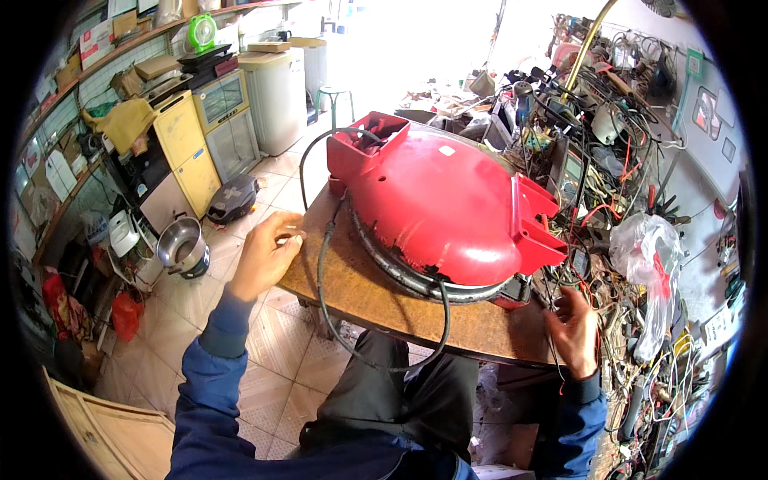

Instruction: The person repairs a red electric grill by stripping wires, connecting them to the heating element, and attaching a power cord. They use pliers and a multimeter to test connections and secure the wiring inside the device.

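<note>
A red round electric appliance, shaped like an electric griddle, lies on a small brown wooden table in front of me. Its domed shell has scuffed, darkened patches along the near rim. A black power cord loops from its left side over the table's near edge. My left hand is by the table's left edge, fingers loosely bent and apart, with nothing seen in them. Beside the right corner, my right hand has its fingers curled in next to thin wires; what it grips is hard to make out.
Tangled cables, tools and parts pile up on the right, with a clear plastic bag among them. On the tiled floor at left are a metal pot and a black appliance. Behind them stand a yellow cabinet and a washing machine.
</note>
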A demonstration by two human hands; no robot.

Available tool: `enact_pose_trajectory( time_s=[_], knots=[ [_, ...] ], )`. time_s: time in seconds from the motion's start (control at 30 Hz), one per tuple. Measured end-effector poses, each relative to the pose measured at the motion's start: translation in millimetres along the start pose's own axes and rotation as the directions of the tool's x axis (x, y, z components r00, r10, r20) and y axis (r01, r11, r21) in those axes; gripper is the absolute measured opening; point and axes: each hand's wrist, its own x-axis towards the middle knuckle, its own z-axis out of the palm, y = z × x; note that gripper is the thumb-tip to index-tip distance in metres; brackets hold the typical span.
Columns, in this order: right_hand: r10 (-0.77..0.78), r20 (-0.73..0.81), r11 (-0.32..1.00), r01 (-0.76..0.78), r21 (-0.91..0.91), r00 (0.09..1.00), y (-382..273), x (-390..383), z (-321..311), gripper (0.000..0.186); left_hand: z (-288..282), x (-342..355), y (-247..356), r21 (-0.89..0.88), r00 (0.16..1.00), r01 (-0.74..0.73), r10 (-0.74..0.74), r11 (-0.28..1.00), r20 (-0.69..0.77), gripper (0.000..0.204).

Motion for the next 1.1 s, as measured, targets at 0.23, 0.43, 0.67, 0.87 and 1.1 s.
enact_pose_trajectory(
  time_s=[0.23,0.43,0.67,0.87,1.1],
  knots=[
    [-0.145,0.151,0.981,0.162,-0.104,0.978,-23,-5,28,0.069,15,80,-5,0.309,0.997,-0.047,0.027,0.95,0.069,0.088],
    [-0.228,0.083,0.954,0.239,-0.181,0.97,-26,1,42,0.079,30,127,-39,0.263,0.977,-0.204,0.181,0.943,0.11,0.108],
    [-0.261,0.047,0.938,0.265,-0.223,0.964,-28,4,52,0.084,10,150,-83,0.261,0.988,-0.118,0.087,0.958,0.129,0.061],
    [-0.323,-0.196,0.927,0.268,-0.262,0.926,-11,2,50,0.121,39,142,-36,0.369,0.858,-0.513,0.451,0.775,0.247,0.051],
    [-0.452,-0.133,0.887,0.428,-0.175,0.882,-20,32,28,0.128,27,138,-50,0.505,0.869,-0.494,0.43,0.708,0.246,0.064]
  ],
)
